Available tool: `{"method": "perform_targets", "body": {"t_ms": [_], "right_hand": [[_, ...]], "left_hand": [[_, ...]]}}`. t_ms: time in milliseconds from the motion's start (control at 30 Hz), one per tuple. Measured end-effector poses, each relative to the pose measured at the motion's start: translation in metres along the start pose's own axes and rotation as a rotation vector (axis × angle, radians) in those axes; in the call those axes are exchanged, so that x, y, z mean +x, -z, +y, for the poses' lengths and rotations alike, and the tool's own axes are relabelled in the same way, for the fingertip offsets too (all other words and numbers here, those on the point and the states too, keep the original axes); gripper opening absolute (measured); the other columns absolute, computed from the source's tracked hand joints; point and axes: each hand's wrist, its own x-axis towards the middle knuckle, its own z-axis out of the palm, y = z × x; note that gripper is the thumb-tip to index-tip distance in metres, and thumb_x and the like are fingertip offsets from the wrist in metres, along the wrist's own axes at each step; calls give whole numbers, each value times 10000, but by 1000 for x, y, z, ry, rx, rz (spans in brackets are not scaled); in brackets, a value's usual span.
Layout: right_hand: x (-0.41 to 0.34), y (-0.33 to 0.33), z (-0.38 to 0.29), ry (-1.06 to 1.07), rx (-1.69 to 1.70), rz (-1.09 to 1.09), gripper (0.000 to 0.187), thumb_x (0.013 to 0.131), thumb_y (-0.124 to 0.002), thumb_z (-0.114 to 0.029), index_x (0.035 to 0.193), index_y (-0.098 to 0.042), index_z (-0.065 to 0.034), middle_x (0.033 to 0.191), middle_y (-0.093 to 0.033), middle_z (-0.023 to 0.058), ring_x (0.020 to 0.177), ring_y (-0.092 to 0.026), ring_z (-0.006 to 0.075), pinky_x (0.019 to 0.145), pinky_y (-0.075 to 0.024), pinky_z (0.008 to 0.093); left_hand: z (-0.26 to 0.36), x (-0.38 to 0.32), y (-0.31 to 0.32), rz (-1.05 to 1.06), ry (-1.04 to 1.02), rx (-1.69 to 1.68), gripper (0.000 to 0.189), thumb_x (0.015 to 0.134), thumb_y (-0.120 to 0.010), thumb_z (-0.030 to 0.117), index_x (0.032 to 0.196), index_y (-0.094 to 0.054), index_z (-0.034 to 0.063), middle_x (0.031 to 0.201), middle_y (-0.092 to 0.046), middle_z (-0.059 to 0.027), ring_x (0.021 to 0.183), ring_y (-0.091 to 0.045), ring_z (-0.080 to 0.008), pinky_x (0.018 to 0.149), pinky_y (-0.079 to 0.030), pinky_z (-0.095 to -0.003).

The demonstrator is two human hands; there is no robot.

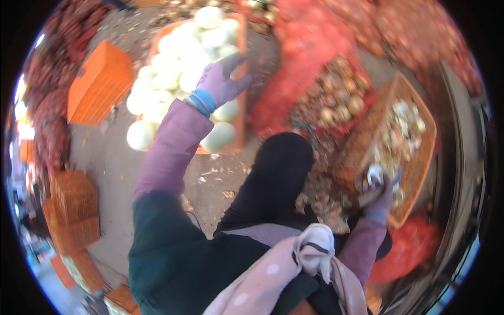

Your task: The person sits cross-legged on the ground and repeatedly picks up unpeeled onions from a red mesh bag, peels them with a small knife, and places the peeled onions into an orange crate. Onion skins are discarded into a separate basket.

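My left hand, in a purple glove with a blue cuff, is over the right side of an orange plastic crate heaped with pale peeled onions. Its fingers are spread and nothing shows between them. My right hand, also gloved, is blurred at the near left edge of a tilted orange crate with onion trimmings and pieces. A white rounded thing lies by its fingers; whether the hand holds it is unclear. Between the crates, unpeeled onions show in an open red mesh sack.
An orange crate stands at the left, with stacked crates nearer. Full mesh sacks line the upper right and more the left. Onion skins litter the floor beside my knee. A red mesh sack lies lower right.
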Motion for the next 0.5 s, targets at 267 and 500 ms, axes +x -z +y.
{"method": "perform_targets", "body": {"t_ms": [267,500], "right_hand": [[19,-17,24,204,-99,-4,244,952,-564,-243,1079,-555,-36,712,-616,96,471,-541,161,413,-481,331],[20,-5,36,288,-81,17,264,983,-501,-224,1137,-561,-18,719,-616,99,474,-547,142,421,-473,274]], "left_hand": [[18,28,-199,-765,125,-181,528,787,-774,240,1231,-595,18,1067,-672,-87,993,-620,-180,856,-507,-333],[-10,69,-373,-719,502,-434,352,795,-729,198,1091,-667,18,939,-688,-64,788,-637,-165,703,-518,-323]]}}
